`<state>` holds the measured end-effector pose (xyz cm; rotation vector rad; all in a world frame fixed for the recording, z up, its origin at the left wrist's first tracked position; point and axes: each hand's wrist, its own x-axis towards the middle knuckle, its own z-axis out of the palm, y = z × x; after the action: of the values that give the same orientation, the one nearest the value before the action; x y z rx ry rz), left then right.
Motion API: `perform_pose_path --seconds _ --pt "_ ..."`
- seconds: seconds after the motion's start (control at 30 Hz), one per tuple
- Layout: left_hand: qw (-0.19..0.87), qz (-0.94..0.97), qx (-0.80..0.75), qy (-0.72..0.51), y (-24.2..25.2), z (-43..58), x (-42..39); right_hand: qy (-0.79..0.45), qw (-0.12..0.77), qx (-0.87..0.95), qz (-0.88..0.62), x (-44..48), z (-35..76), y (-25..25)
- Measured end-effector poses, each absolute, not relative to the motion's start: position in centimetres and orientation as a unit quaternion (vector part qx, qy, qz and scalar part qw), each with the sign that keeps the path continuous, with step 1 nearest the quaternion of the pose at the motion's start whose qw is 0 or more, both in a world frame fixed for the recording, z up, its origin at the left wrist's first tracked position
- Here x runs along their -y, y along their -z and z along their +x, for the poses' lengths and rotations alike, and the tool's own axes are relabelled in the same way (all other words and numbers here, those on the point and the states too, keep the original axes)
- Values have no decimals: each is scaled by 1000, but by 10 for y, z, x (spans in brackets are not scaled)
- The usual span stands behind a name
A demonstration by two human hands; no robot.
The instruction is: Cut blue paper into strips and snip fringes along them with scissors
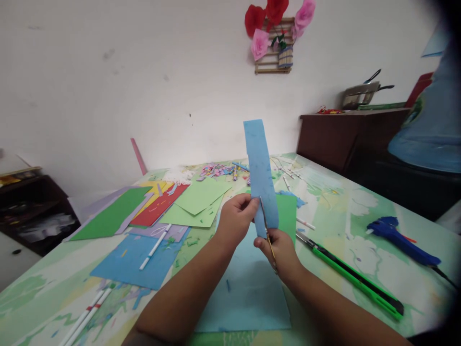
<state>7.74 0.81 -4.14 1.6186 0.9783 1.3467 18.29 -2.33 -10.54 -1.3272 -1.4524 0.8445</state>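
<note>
My left hand [237, 216] pinches the left edge of an upright strip of blue paper [260, 158], which stands up above both hands. In my right hand [283, 250] is a pair of scissors [268, 235], its blades running up along the strip's lower part. The paper lies between the blades, with a piece on either side of them. Below my hands a larger light blue sheet [248, 302] rests on the table, and part of a green sheet [287, 216] shows behind the strip.
A green utility knife [353, 274] and a blue glue gun [399, 240] lie on the right. Left are a blue sheet [133, 259] with a white stick [154, 247], a red sheet [160, 206] and light green sheets [198, 199]. Paper scraps [216, 170] pile up at the back.
</note>
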Motion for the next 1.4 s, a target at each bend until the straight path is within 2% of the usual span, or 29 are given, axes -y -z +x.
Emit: perform_pose_path --seconds 0.43,0.57,0.8,1.0,1.07,1.2,1.4 --pt "405 650 -411 -495 46 84 -3 -333 508 581 -542 21 188 104" --pt "409 630 -401 -525 50 83 -6 -339 523 588 -515 20 190 109" --pt "516 505 -380 -578 43 81 -13 -383 556 588 -446 11 191 115" --pt "552 547 -322 -541 51 83 -16 -367 564 578 -461 -1 201 111" --pt "553 553 -309 -541 53 81 -19 -330 546 586 -499 -3 211 108" --pt "589 545 -308 -511 55 76 -25 -171 413 690 -569 -7 232 93" --pt "593 572 -302 -480 53 74 -25 -77 315 748 -579 3 242 66"
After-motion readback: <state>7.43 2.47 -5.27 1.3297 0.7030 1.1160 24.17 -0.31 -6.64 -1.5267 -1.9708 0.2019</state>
